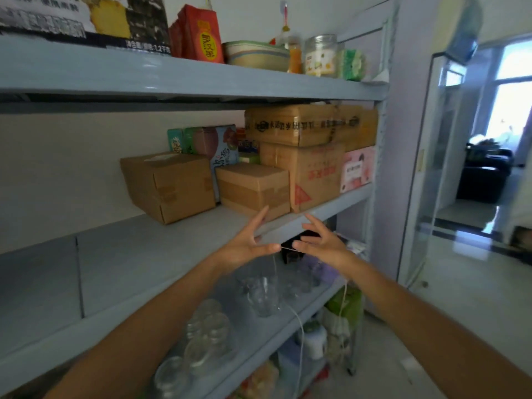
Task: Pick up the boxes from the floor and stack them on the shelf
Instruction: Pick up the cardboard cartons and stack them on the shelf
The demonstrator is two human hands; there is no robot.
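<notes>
Several cardboard boxes stand on the middle board of the grey shelf (138, 254). A plain brown box (168, 185) sits at the left, turned at an angle. A smaller taped box (253, 190) stands right of it, near the front edge. A taller box with red print (313, 174) carries a wide taped box (290, 125) on top. My left hand (247, 243) and my right hand (319, 240) hover just in front of the small taped box, fingers spread, holding nothing. A thin string hangs between and below them.
The top board holds a red carton (201, 36), a bowl (256, 54) and a jar (321, 54). Glass jars (259, 292) fill the board below my hands. A pink box (358, 168) stands at the right end. A glass door (437, 168) and tiled floor lie to the right.
</notes>
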